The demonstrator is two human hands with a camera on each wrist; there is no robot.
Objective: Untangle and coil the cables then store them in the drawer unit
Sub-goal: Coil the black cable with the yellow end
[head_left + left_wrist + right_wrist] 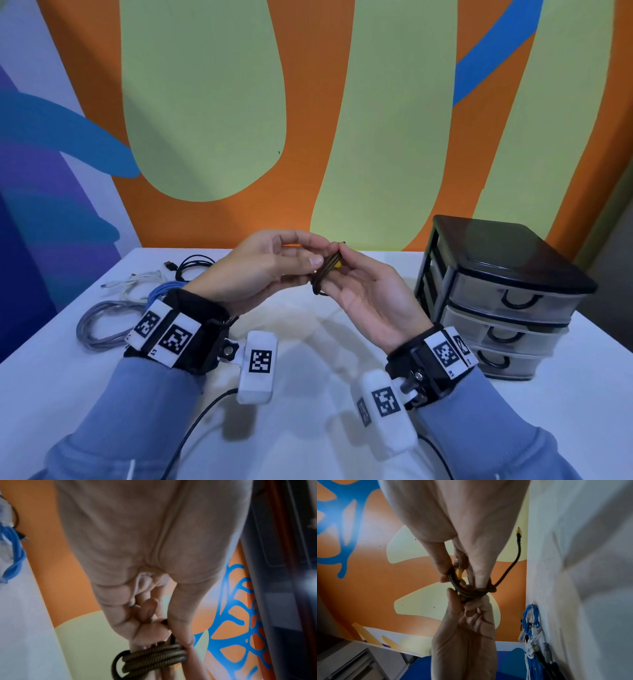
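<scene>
Above the middle of the white table point(308, 342), both hands hold a small coil of dark brown braided cable point(325, 274) with a yellow plug. My left hand point(322, 253) pinches the coil between thumb and fingers. From the other side, my right hand point(337, 262) grips the same coil. In the left wrist view the coil point(150, 657) shows several stacked turns under my left hand point(164, 639). In the right wrist view my right hand point(458, 577) holds the coil point(471, 589), and a loose end with a yellow plug point(518, 532) sticks out to the right.
A black drawer unit point(507, 294) with three closed clear drawers stands on the table at the right. At the left lie a black cable point(191, 267), a white cable point(137, 281), a blue cable point(164, 291) and a grey coil point(102, 325).
</scene>
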